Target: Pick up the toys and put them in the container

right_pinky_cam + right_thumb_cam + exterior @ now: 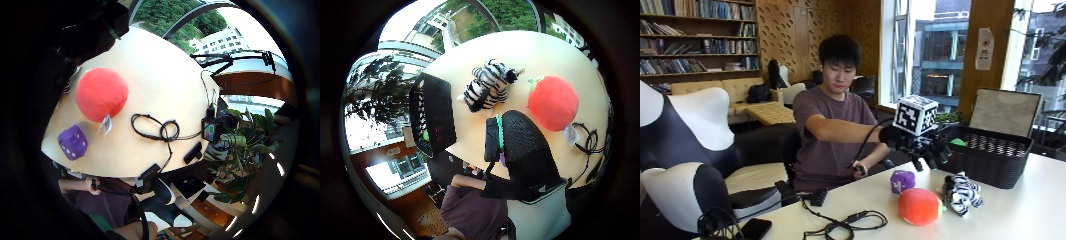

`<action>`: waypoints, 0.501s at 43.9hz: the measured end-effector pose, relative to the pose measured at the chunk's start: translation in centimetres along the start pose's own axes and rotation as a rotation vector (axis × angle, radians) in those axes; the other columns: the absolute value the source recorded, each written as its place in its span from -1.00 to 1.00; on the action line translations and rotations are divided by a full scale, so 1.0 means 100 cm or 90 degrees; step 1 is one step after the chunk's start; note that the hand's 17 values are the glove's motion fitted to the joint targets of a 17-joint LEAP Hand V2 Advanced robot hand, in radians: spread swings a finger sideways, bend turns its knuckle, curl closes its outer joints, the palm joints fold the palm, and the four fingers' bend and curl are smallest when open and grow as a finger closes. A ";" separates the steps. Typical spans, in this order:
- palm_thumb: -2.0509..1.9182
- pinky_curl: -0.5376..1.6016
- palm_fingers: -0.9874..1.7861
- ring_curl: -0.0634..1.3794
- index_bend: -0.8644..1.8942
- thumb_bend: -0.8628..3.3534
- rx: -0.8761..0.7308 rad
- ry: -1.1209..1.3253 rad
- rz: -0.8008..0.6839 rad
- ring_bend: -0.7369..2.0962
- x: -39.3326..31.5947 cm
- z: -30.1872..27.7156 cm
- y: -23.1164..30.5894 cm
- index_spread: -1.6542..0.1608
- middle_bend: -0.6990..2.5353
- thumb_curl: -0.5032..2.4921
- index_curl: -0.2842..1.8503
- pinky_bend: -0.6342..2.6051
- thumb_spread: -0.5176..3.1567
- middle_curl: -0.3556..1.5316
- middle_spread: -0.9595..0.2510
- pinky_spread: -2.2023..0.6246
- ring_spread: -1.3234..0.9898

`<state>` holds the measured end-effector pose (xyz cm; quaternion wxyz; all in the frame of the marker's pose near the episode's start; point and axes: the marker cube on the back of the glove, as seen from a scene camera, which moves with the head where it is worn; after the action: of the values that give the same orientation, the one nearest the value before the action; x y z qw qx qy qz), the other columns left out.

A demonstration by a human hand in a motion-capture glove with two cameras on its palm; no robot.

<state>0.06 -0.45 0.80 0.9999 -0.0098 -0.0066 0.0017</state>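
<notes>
Three toys lie on the pale table (1019, 220): a purple plush die (903, 181), a red plush ball (919, 206) with a white tag, and a striped zebra (961, 192). Behind them stands the black mesh basket (993, 150), with something green (958, 142) at its near rim. My gloved right hand (919, 145) hangs in the air above the die, beside the basket, fingers loosely down and holding nothing. The little finger side palm view looks down on the ball (101, 94) and die (73, 142). The thumb side palm view shows the zebra (487, 85), ball (553, 102) and basket (435, 115).
A black cable (846, 222) loops across the table's near end, also seen beside the ball (155, 127). The person's bare left hand (858, 170) holds a cable at the table edge. Black-and-white chairs (700, 150) stand to the left. A window lies behind the basket.
</notes>
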 end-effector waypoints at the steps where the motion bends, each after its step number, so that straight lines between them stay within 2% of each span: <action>1: 0.06 -0.37 -0.22 -0.84 -0.38 -0.57 -0.003 0.000 0.001 -0.24 0.000 0.003 -0.001 0.73 -0.53 -0.65 -0.74 -0.21 -0.47 -0.62 0.56 0.55 0.13; 10: 0.05 -0.24 -0.36 -0.73 -0.32 -0.57 -0.060 0.022 0.016 -0.14 0.008 0.053 -0.021 0.66 -0.48 -0.61 -0.69 -0.05 -0.17 -0.56 0.54 0.56 0.14; 22: 0.04 -0.21 -0.40 -0.67 -0.31 -0.58 -0.063 0.021 0.025 -0.11 0.014 0.063 -0.029 0.64 -0.46 -0.56 -0.65 -0.02 -0.02 -0.48 0.63 0.57 0.15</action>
<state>1.42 -3.24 7.19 0.9980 -0.0597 0.0098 0.0208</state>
